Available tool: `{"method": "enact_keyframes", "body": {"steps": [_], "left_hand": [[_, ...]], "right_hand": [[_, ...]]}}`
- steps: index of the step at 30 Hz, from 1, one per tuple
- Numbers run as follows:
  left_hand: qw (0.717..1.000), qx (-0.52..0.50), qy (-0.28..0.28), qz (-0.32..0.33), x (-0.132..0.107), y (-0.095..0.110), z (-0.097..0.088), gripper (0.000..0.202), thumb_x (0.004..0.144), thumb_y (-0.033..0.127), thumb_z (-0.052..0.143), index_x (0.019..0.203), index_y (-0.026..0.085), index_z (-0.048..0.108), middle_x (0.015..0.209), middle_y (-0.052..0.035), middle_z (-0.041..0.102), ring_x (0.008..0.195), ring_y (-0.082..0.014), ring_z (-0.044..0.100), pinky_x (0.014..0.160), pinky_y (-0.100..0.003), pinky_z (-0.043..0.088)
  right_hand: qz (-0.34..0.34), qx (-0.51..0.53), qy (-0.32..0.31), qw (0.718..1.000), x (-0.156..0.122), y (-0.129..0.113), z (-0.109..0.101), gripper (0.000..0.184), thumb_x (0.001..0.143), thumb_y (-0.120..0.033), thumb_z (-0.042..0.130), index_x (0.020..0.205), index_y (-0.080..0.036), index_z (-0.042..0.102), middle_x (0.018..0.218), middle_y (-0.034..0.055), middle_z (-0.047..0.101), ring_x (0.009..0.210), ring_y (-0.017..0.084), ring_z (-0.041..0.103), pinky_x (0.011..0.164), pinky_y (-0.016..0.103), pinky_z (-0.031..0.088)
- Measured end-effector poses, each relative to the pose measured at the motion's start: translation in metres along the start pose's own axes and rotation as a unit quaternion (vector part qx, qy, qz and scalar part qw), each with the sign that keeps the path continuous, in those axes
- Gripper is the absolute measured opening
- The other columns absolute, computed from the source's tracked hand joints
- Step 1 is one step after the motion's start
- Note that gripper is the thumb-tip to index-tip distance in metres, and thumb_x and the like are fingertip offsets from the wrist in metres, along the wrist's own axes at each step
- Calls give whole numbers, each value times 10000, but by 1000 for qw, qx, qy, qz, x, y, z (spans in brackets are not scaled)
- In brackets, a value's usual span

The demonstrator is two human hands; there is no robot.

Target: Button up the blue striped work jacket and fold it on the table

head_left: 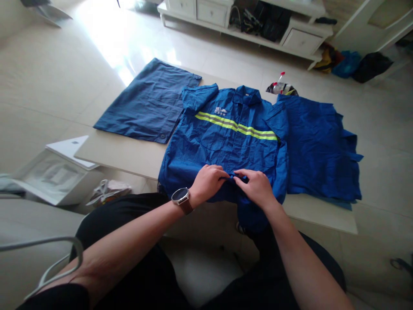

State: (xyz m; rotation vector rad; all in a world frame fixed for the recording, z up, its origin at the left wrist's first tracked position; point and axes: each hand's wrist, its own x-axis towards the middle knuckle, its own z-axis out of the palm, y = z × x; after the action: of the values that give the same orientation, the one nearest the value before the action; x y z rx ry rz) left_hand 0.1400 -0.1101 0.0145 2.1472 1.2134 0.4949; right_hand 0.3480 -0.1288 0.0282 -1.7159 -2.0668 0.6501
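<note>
A blue work jacket (213, 140) with a yellow and silver reflective stripe across the chest lies front up, collar away from me. Its lower part hangs over the near edge of the low table. My left hand (209, 183), with a watch (181, 198) on the wrist, pinches the jacket's front near the hem. Close beside it, my right hand (256, 185) pinches the same front edge between thumb and fingers. The two sets of fingertips almost meet at the middle of the jacket. What exactly lies between them is too small to make out.
Left on the table (122, 157) lies a folded greyish-blue garment (145, 103); right, a stack of blue garments (319, 146). Bottles with red caps (279, 86) stand beyond the far edge. A white box (61, 172) sits at the left, a white cabinet (213, 15) behind.
</note>
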Motion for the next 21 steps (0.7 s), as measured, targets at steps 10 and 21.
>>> {"method": "enact_keyframes", "body": {"steps": [10,21], "left_hand": [[1000,9,9,-18,2,7,-2,216,878,194,626,1010,230,793,996,-48,766,987,-225,685,868,-344,456],[999,-31,-5,-14,7,2,4,275,943,461,653,977,231,799,960,-41,785,909,-199,671,787,-300,464]], "right_hand": [[-7,-121,-38,992,-6,-9,4,146,948,-256,577,1005,-209,703,943,101,743,891,255,665,839,364,447],[19,137,-60,989,-2,-10,-4,172,943,-281,560,814,-211,648,767,11,677,755,186,617,711,289,403]]}}
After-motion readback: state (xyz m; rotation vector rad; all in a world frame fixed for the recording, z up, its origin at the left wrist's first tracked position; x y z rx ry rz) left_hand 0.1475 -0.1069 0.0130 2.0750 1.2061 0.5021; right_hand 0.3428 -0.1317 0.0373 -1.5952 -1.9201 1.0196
